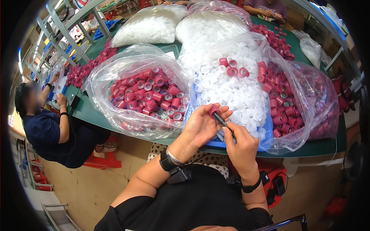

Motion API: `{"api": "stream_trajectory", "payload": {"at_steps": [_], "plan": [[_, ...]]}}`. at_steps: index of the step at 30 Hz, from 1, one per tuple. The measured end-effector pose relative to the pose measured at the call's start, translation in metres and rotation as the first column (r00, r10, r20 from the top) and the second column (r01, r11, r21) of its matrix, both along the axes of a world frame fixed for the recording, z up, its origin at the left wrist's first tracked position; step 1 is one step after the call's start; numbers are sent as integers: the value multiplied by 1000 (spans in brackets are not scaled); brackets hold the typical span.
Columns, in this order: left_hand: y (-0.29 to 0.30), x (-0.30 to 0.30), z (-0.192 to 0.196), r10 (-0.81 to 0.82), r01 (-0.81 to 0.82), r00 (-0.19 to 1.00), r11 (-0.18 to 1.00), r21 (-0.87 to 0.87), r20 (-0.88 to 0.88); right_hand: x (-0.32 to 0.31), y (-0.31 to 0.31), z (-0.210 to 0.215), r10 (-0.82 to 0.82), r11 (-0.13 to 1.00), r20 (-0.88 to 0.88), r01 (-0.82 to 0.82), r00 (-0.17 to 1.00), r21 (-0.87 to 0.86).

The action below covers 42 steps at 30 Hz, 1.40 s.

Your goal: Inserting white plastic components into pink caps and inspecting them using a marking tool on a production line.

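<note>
My left hand (201, 126) is turned palm up, its fingers curled round a small dark-red cylindrical piece (213, 109). In my right hand (243, 148) is a black pen-like tool (222, 121), pinched between thumb and fingers. Its far end meets the red piece; whether it goes inside I cannot tell. Just beyond my hands lies a heap of white plastic caps (227, 92) in a blue tray (266, 143). Several red pieces with thin wires (232, 72) rest on the white caps.
A clear bag of red pieces (148, 94) stands at left, another bag of red pieces (283, 104) at right. Bags of white caps (148, 27) sit farther back on the green table (90, 109). A person in dark blue (46, 127) works at left; others sit across the table.
</note>
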State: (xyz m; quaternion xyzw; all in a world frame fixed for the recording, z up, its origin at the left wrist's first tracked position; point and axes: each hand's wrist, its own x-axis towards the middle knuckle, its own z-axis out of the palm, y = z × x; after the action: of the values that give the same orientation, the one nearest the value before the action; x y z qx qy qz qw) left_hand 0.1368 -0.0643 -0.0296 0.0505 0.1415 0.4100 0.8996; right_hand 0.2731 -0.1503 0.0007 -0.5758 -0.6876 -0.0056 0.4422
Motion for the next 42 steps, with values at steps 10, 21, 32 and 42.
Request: {"api": "stream_trajectory", "payload": {"at_steps": [10, 21, 32, 42], "plan": [[-2, 8, -2, 72, -60, 995, 985, 165, -67, -5, 6, -7, 45, 994, -227, -66, 973, -85], [-12, 15, 13, 327, -190, 896, 893, 407, -299, 5, 18, -16, 79, 969, 241, -132, 967, 209], [5, -2, 7, 106, -106, 993, 994, 8, -56, 9, 10, -3, 59, 982, 207, -94, 977, 165], [7, -8, 7, 26, -2, 991, 985, -175, 135, 30, 5, -18, -20, 990, -103, 34, 995, 139]]}}
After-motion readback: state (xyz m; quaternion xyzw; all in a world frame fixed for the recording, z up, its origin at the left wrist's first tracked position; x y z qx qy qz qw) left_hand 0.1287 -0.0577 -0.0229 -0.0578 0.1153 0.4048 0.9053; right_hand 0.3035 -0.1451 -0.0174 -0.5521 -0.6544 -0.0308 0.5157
